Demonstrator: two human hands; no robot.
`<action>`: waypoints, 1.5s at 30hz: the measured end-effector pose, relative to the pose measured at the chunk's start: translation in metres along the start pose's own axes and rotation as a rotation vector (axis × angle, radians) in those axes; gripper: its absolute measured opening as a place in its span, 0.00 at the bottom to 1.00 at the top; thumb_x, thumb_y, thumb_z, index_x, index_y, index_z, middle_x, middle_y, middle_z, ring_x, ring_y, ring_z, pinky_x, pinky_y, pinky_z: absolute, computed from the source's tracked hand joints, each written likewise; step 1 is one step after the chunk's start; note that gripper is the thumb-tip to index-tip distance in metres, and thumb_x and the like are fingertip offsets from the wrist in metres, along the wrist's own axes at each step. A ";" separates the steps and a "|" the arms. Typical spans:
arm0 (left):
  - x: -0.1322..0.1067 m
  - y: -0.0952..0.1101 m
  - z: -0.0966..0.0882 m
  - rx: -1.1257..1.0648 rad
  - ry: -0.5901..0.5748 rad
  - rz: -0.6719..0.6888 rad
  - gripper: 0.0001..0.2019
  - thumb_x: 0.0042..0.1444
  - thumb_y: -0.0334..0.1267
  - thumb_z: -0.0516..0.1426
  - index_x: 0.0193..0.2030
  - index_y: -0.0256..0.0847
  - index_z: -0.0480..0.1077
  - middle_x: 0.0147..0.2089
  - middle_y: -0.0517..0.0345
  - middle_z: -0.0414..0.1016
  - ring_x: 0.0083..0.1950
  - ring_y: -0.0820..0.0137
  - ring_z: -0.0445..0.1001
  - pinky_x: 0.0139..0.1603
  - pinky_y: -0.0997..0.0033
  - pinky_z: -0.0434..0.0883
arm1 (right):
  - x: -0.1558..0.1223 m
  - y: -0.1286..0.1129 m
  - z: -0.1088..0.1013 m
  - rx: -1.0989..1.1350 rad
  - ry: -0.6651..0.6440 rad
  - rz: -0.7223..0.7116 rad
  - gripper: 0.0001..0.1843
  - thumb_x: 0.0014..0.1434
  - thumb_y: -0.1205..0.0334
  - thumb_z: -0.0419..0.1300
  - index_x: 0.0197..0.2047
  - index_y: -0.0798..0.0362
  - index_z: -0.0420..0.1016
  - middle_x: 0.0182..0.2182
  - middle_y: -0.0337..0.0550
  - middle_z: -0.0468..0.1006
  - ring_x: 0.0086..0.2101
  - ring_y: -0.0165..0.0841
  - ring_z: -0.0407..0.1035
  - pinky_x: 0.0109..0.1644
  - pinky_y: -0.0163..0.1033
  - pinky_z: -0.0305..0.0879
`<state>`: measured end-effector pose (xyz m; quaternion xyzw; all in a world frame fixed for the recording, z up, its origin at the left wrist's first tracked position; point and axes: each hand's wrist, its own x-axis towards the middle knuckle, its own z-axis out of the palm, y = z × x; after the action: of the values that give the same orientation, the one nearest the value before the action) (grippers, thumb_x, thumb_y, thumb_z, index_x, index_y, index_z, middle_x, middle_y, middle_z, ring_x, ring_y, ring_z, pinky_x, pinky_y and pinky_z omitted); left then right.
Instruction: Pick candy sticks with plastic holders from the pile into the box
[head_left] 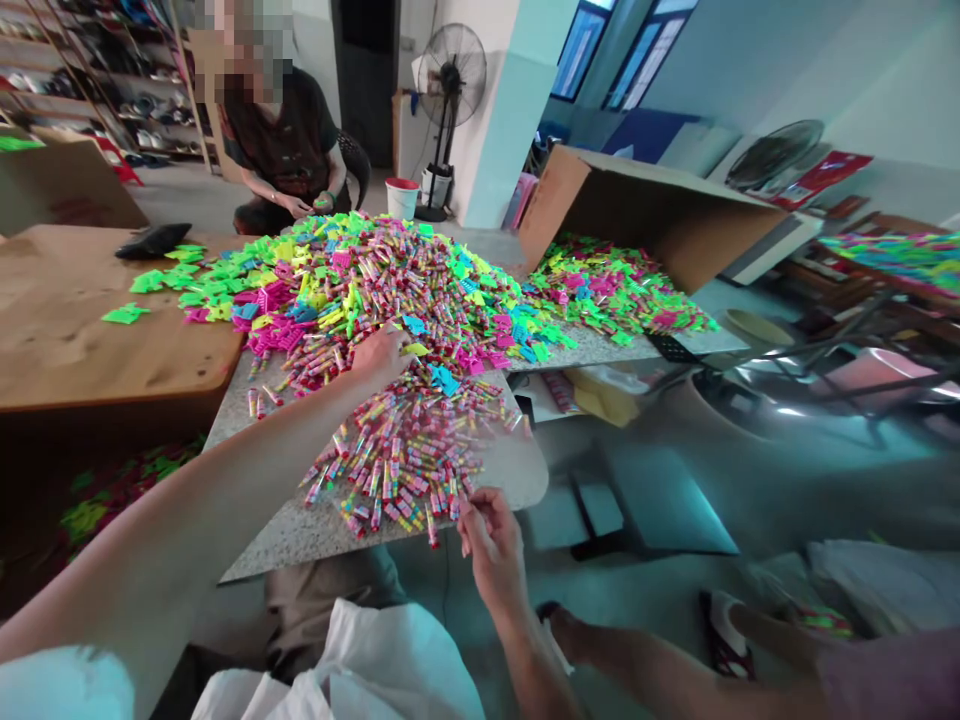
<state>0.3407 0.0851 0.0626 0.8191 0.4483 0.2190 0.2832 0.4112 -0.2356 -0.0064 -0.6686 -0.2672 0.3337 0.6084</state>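
Pale-walled room, standing fan [451,75] at the back. Speckled worktop [521,475], stone-like, with a rounded near corner, stood against a wood-grained worktop [112,345]. Short striped tubes [391,470] lay loose over the near part of the speckled surface, pointing every way; behind them rose a mound [397,260] of the same tubes mixed with flat plastic pieces [266,297] in green, pink, yellow and blue. More spilled from a tipped cardboard box [553,200].

Left hand [379,355]: extended to the foot of the mound, fingers bent down beside a yellow piece; contents could not be told. Right hand [491,540]: at the near edge of the tubes, fingers curled, thumb close to the fingertips; whether a tube was pinched could not be made out.

Handling, judged by look: tubes very light, stiff, smooth, rather slippery, prone to roll; best held by thumb and forefinger at mid-barrel. Plastic pieces appeared light and rigid, with thin, irregular outlines liable to snag; best lifted by the broad flat part.
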 end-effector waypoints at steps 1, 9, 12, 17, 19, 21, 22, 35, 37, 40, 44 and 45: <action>-0.010 -0.003 -0.005 -0.074 0.006 -0.015 0.13 0.56 0.42 0.63 0.46 0.39 0.78 0.42 0.49 0.80 0.46 0.58 0.78 0.42 0.64 0.72 | 0.006 -0.007 0.002 0.025 -0.010 -0.012 0.14 0.62 0.49 0.63 0.42 0.50 0.72 0.26 0.36 0.72 0.20 0.27 0.61 0.22 0.34 0.60; -0.160 -0.034 -0.021 -0.987 -0.191 -0.224 0.15 0.52 0.41 0.64 0.46 0.37 0.76 0.38 0.54 0.81 0.35 0.68 0.78 0.33 0.73 0.74 | 0.037 -0.068 0.053 0.191 -0.224 -0.125 0.14 0.63 0.50 0.65 0.45 0.51 0.75 0.26 0.35 0.73 0.21 0.26 0.62 0.25 0.32 0.62; -0.200 -0.039 -0.030 -1.009 -0.173 -0.288 0.14 0.54 0.41 0.64 0.45 0.38 0.77 0.37 0.55 0.81 0.32 0.70 0.78 0.27 0.77 0.71 | 0.036 -0.076 0.081 0.096 -0.286 -0.162 0.14 0.62 0.50 0.65 0.44 0.51 0.76 0.26 0.37 0.75 0.24 0.28 0.66 0.27 0.32 0.63; -0.231 -0.044 -0.050 -1.012 -0.145 -0.266 0.16 0.57 0.45 0.63 0.49 0.41 0.76 0.41 0.54 0.82 0.34 0.68 0.81 0.30 0.73 0.77 | 0.023 -0.083 0.109 -0.133 -0.398 -0.301 0.12 0.65 0.52 0.61 0.44 0.51 0.77 0.35 0.43 0.82 0.33 0.33 0.76 0.37 0.36 0.72; -0.238 -0.046 -0.055 -0.970 -0.115 -0.238 0.17 0.58 0.48 0.63 0.49 0.40 0.76 0.38 0.54 0.82 0.32 0.69 0.80 0.30 0.73 0.77 | 0.017 -0.086 0.114 -0.197 -0.420 -0.370 0.13 0.66 0.52 0.60 0.45 0.51 0.77 0.37 0.44 0.83 0.36 0.35 0.78 0.41 0.37 0.74; -0.245 -0.047 -0.057 -0.923 -0.059 -0.215 0.18 0.59 0.50 0.63 0.47 0.39 0.75 0.36 0.55 0.81 0.31 0.70 0.79 0.30 0.74 0.77 | 0.012 -0.088 0.118 -0.255 -0.443 -0.423 0.13 0.66 0.52 0.60 0.46 0.51 0.78 0.37 0.43 0.83 0.37 0.35 0.79 0.42 0.38 0.74; -0.248 -0.047 -0.057 -0.899 -0.025 -0.206 0.18 0.59 0.51 0.63 0.47 0.39 0.75 0.36 0.55 0.81 0.31 0.70 0.79 0.30 0.74 0.77 | 0.009 -0.090 0.120 -0.281 -0.452 -0.444 0.13 0.66 0.52 0.60 0.46 0.51 0.78 0.36 0.43 0.84 0.36 0.35 0.78 0.42 0.37 0.74; -0.273 -0.053 -0.069 -0.360 0.176 0.030 0.14 0.67 0.46 0.55 0.51 0.40 0.75 0.36 0.58 0.80 0.33 0.72 0.74 0.35 0.75 0.69 | -0.008 -0.113 0.131 -0.475 -0.533 -0.622 0.10 0.67 0.56 0.59 0.44 0.50 0.80 0.41 0.48 0.84 0.42 0.38 0.79 0.48 0.40 0.74; -0.272 -0.057 -0.072 -0.347 0.141 0.040 0.14 0.67 0.45 0.56 0.51 0.40 0.75 0.38 0.58 0.81 0.34 0.71 0.75 0.37 0.75 0.69 | -0.003 -0.115 0.129 -0.480 -0.580 -0.539 0.10 0.67 0.56 0.60 0.45 0.49 0.79 0.40 0.46 0.84 0.41 0.37 0.79 0.46 0.39 0.74; -0.269 -0.062 -0.079 -0.331 0.061 0.052 0.12 0.65 0.43 0.57 0.48 0.40 0.76 0.35 0.60 0.80 0.33 0.72 0.74 0.36 0.76 0.68 | 0.007 -0.117 0.125 -0.454 -0.713 -0.318 0.10 0.67 0.53 0.60 0.47 0.48 0.78 0.35 0.40 0.83 0.32 0.33 0.78 0.36 0.35 0.72; -0.266 -0.068 -0.085 -0.390 -0.065 0.036 0.09 0.65 0.42 0.57 0.39 0.39 0.73 0.31 0.60 0.77 0.30 0.74 0.73 0.30 0.78 0.65 | 0.019 -0.116 0.124 -0.465 -0.891 -0.171 0.13 0.69 0.50 0.58 0.51 0.47 0.76 0.32 0.36 0.82 0.23 0.29 0.72 0.26 0.32 0.65; -0.265 -0.070 -0.085 -0.399 -0.072 0.013 0.09 0.65 0.42 0.57 0.38 0.39 0.73 0.30 0.60 0.77 0.29 0.74 0.72 0.29 0.78 0.65 | 0.020 -0.115 0.126 -0.485 -0.897 -0.203 0.13 0.69 0.51 0.57 0.51 0.48 0.76 0.32 0.36 0.82 0.23 0.29 0.72 0.26 0.32 0.65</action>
<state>0.1130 -0.0891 0.0516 0.7570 0.3803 0.2757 0.4542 0.3325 -0.1270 0.1006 -0.5526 -0.6347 0.4552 0.2909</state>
